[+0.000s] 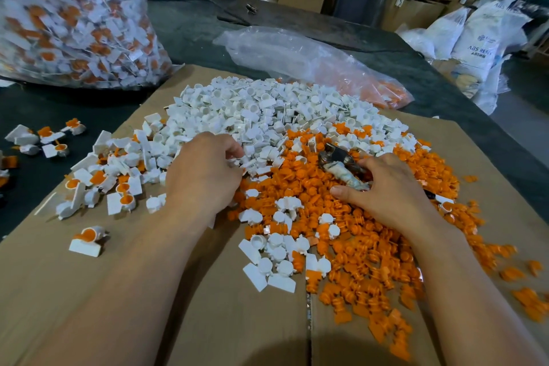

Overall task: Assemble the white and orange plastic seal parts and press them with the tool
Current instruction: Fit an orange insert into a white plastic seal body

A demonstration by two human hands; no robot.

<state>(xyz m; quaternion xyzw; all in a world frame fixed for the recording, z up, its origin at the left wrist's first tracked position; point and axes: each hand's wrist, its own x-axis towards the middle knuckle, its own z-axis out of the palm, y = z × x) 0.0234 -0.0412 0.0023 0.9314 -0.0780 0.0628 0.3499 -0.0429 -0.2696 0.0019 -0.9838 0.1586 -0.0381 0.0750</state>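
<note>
A heap of white seal parts (255, 116) lies on the cardboard sheet (98, 282), with a heap of orange parts (356, 246) in front of it and to the right. My left hand (202, 172) reaches into the white heap with curled fingers; what they pinch is hidden. My right hand (389, 187) grips the metal pressing tool (338, 160), whose jaws point up and left over the orange parts. Assembled white-and-orange seals (118, 181) lie to the left of my left hand.
A big clear bag of finished seals (74, 15) stands at the back left. A crumpled plastic bag with orange parts (312, 62) lies behind the heaps. More finished seals (47, 137) sit on the dark table at the left. Cardboard boxes and white sacks (475, 38) stand beyond.
</note>
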